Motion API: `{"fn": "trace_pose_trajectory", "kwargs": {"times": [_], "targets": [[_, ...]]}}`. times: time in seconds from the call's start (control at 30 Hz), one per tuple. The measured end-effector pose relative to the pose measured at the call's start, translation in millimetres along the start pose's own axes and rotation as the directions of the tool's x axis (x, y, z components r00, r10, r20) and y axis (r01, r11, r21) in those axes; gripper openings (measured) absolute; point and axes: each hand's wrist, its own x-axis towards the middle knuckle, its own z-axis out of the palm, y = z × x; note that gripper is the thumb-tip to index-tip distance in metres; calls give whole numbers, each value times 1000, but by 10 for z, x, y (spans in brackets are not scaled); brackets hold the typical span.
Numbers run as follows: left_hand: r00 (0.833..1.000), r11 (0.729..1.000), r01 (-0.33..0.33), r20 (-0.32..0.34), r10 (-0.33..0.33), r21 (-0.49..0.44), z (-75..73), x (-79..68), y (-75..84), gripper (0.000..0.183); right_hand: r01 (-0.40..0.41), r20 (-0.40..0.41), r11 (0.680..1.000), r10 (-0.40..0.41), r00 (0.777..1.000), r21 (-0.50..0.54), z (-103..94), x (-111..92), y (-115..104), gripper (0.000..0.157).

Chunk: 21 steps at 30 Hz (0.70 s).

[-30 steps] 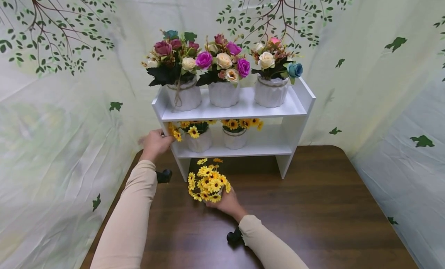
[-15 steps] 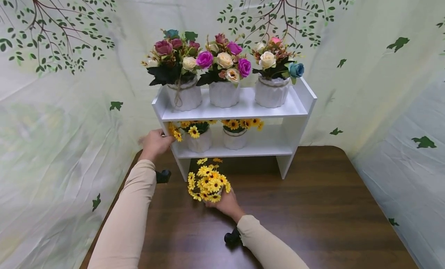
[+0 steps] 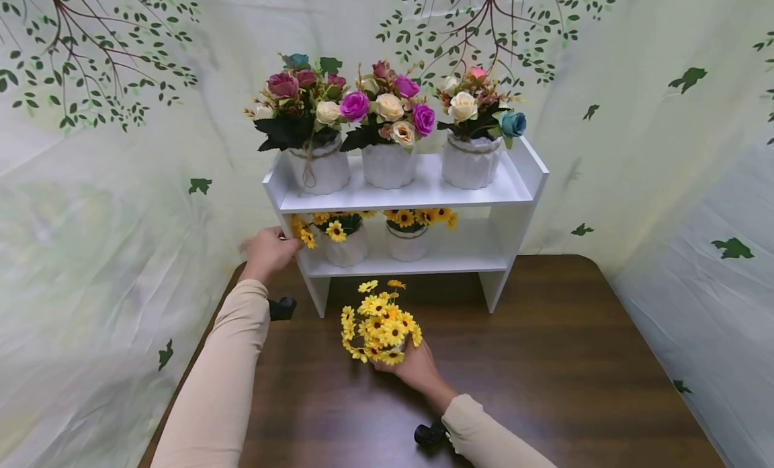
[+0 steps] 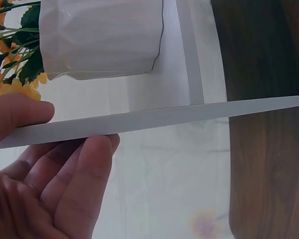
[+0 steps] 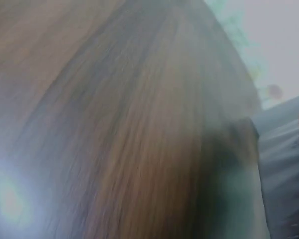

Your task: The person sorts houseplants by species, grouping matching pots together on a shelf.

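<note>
A white two-tier shelf [image 3: 512, 229] stands at the back of the table. My left hand [image 3: 269, 254] grips the front edge of its left side panel; in the left wrist view the thumb lies on the inner side of that panel [image 4: 139, 118] and the fingers on the outer side. In front of the shelf, my right hand [image 3: 419, 370] holds a pot of yellow artificial daisies [image 3: 382, 325]. The blossoms hide most of this pot from above. Motion blurs the right wrist view, where the grey-white pot wall [image 5: 289, 164] shows with a fingertip at the edge.
On the upper tier stand white pots of artificial roses: one left [image 3: 320, 169], one middle [image 3: 390, 167], one right [image 3: 471, 164]. Two pots of yellow flowers, left [image 3: 347, 248] and middle [image 3: 408, 245], occupy the lower tier. A leaf-printed curtain [image 3: 653, 159] surrounds the brown table [image 3: 562, 360].
My right hand and the daisy pot have shifted right and slightly toward me, away from the shelf. The left hand keeps its grip on the side panel.
</note>
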Motion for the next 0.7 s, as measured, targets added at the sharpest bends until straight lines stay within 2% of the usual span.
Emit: {"fn": "trace_pose_trajectory", "kwargs": {"times": [0.1, 0.37, 0.57, 0.7], "targets": [[1000, 1000, 0, -5, 0, 10, -5, 7, -2, 32, 8, -33, 1000, -8, 999, -19, -193, -82, 44, 95], [1000, 1000, -3, -2, 3, -9, 4, 27, -15, 39, -46, -140, 998, 41, 989, -32, -814, -229, 145, 89], [1000, 1000, 8, 6, -8, -13, -5, 30, -3, 34, -81, -244, 988, 111, 963, 131, -1271, -248, 133, 86], [1000, 1000, 11, 17, -11, -17, -7, 30, -16, 34, -79, -294, 980, 130, 947, 181, -1508, -204, 78, 82]]}}
